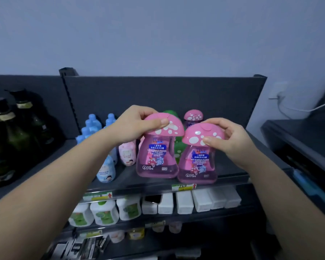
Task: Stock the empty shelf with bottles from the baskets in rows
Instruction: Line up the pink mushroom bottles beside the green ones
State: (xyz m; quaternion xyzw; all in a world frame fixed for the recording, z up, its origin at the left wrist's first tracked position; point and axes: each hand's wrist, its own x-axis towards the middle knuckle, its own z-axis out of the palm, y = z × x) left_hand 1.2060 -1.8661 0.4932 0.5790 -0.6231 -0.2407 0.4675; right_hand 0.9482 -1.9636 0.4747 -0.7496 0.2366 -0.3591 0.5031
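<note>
The left grip (137, 126) is clamped on the spotted pink cap of the left bottle (157, 156), thumb on the front, fingers curled over the top. The right grip (231, 139) is clamped the same way on the cap of the right bottle (197, 162), which is at 4 o'clock of the first, their sides touching. Both are upright at the front edge of the top shelf (231, 169); I cannot tell whether they rest on it. Behind them, at 12 o'clock, stand a green bottle (178, 149) and a purple bottle (192, 117). At 9 o'clock are blue bottles (91, 126), and beyond them dark bottles (13, 139). At 6 o'clock, on the lower shelf, are white boxes (201, 199).
</note>
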